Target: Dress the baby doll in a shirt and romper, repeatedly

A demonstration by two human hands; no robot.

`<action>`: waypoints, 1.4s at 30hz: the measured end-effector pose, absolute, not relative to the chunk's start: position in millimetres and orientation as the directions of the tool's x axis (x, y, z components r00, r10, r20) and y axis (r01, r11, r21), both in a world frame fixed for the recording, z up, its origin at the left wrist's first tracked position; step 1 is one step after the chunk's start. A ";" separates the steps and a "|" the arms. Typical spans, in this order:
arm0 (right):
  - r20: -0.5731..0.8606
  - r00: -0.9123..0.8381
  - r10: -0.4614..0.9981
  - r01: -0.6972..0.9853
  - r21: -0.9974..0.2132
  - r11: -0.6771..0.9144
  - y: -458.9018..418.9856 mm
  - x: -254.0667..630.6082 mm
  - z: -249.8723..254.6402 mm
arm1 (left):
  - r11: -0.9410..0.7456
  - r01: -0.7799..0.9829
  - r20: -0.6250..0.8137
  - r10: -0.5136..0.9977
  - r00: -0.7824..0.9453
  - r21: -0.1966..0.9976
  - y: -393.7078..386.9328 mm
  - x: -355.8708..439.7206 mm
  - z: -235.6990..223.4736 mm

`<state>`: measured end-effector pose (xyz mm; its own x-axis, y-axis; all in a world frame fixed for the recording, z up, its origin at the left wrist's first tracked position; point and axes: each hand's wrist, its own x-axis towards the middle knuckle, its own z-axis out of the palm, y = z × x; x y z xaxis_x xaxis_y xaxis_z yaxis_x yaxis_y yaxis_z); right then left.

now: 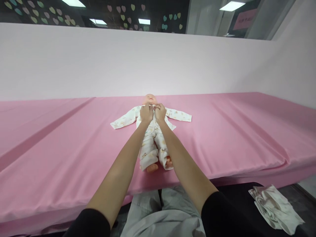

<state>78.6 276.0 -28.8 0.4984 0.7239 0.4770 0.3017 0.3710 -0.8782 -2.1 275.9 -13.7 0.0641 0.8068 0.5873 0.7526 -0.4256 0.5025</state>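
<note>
A baby doll (150, 98) lies on its back, head toward the wall and bare feet toward me. It wears a white printed top (127, 118) with both sleeves stretched out sideways, and matching trousers (149, 152). At the neckline, my left hand (146, 113) and my right hand (160, 111) are side by side over the doll's upper chest. Both have their fingers closed in a pinch at the collar of the top. The fingertips hide whatever fastening may be there.
A pink sheet (74, 148) covers the wide surface under the doll, with folds on both sides. Behind it rises a white wall (123, 62) with dark glass above. Crumpled white cloth (275, 207) lies on something black at the lower right.
</note>
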 end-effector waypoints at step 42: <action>0.686 0.330 0.649 0.696 -0.641 0.324 234.9 70.3 -38.5 | -0.550 0.762 0.605 0.750 0.269 0.342 237.8 -27.5 -26.5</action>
